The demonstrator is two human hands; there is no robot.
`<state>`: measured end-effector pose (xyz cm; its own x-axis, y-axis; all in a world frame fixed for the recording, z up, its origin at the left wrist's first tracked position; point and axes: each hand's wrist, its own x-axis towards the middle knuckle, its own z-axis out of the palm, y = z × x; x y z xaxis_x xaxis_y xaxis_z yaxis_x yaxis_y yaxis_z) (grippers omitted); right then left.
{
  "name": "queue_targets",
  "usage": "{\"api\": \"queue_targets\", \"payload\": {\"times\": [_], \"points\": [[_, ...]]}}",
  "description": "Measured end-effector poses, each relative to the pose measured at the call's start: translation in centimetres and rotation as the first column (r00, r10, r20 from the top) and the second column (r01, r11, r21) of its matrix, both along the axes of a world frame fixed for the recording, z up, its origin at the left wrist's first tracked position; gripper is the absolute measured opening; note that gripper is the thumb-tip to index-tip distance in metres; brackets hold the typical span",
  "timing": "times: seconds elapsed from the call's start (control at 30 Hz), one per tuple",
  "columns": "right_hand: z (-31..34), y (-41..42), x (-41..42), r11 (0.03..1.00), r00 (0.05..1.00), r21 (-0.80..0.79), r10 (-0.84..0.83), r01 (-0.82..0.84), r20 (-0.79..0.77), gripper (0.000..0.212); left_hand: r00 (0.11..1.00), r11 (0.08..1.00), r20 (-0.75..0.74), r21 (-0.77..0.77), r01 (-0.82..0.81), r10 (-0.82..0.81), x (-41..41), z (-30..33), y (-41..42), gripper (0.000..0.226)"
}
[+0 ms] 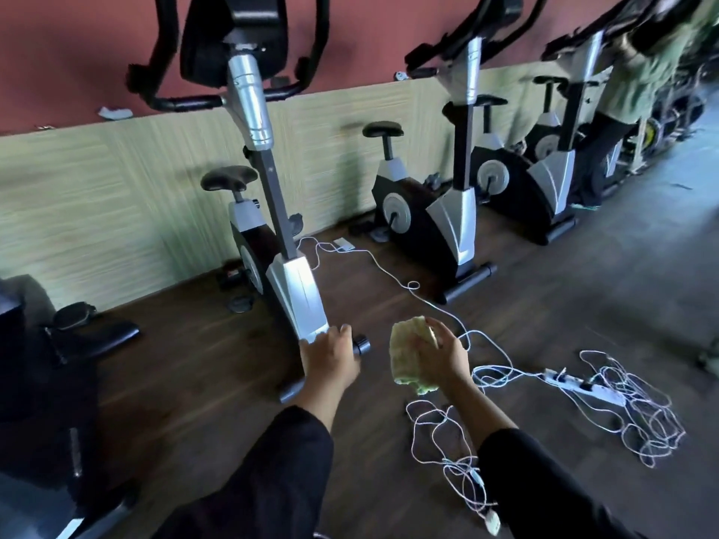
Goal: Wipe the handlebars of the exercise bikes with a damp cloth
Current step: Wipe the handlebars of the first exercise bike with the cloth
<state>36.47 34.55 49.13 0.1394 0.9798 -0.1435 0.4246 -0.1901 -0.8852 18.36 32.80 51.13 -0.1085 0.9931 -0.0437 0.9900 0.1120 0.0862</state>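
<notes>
Right hand (441,357) gripping folded green cloth (406,357), left hand (330,357) with relaxed fingers holding nothing, nearest exercise bike (272,212) ahead, handlebars (183,103) above, white cables (498,371) on floor

Both my forearms are covered by long black sleeves of plain, loosely fitting fabric. The left sleeve (272,472) ends short of the wrist, as does the right sleeve (544,488). My left hand (330,359) and right hand (443,355) are bare, ungloved.
</notes>
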Motion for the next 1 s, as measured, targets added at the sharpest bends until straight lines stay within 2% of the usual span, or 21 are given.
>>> {"api": "queue_targets", "payload": {"times": [0.27, 0.4, 0.53, 0.6, 0.7, 1.0], "points": [[0.5, 12.6, 2.7, 0.999, 0.997, 0.015, 0.041, -0.042, 0.063, 0.038, 0.999, 0.999, 0.013, -0.006, -0.049, 0.049, 3.4, 0.7, 10.9, 0.036], [1.0, 18.3, 2.0, 0.998, 0.997, 0.008, 0.068, -0.068, 0.026, 0.038, 0.998, 0.998, 0.004, 0.003, -0.062, 0.062, 2.8, 1.0, 16.3, 0.036], [1.6, 24.5, -0.2, 0.998, 0.999, 0.036, 0.054, -0.054, -0.002, 0.056, 0.998, 0.998, -0.008, 0.012, -0.066, 0.066, 0.8, 1.0, 22.8, 0.034], [1.7, 28.1, -1.8, 0.997, 0.998, 0.042, 0.059, -0.059, -0.006, 0.052, 0.997, 0.997, -0.010, 0.018, -0.071, 0.071, -0.6, 0.9, 26.7, 0.034], [2.4, 33.6, -4.3, 0.997, 0.998, 0.056, 0.055, -0.053, -0.027, 0.039, 0.998, 0.996, -0.015, 0.059, -0.065, 0.066, -3.0, 1.8, 32.6, 0.029], [5.5, 45.8, -10.1, 0.993, 0.996, 0.119, -0.008, 0.019, -0.087, 0.036, 0.996, 0.963, -0.073, 0.268, -0.028, 0.049, -9.0, 4.9, 45.6, 0.030]]}}
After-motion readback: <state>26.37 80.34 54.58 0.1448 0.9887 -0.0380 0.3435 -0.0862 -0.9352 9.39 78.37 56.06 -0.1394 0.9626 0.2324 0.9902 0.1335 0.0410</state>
